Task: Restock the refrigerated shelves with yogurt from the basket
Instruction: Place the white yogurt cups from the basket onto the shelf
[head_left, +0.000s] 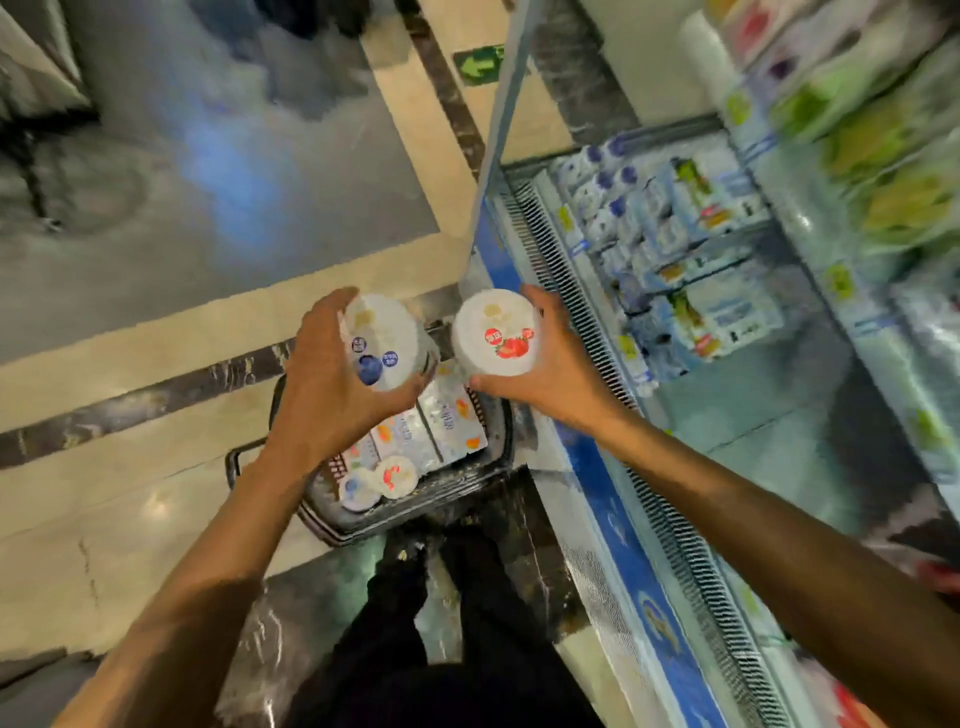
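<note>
We hold two tubs above basket (395, 519) on floor. Left hand (332, 384) fingers curl round blueberry yogurt tub (382, 340); right hand (545, 364) fingers curl round strawberry yogurt tub (493, 332). Yogurt packs (436, 431) lie in basket. Refrigerated shelves (701, 260) at right.

The floor (130, 218) is polished stone: a large, cloudy grey slab framed by a cream band (415, 135) and a narrow dark veined strip (145, 400) that turns the corner with it. A bluish glare (234, 176) of light spreads over the grey slab. A green arrow sticker (479, 65) sits near the top edge, arrow pointing left.
</note>
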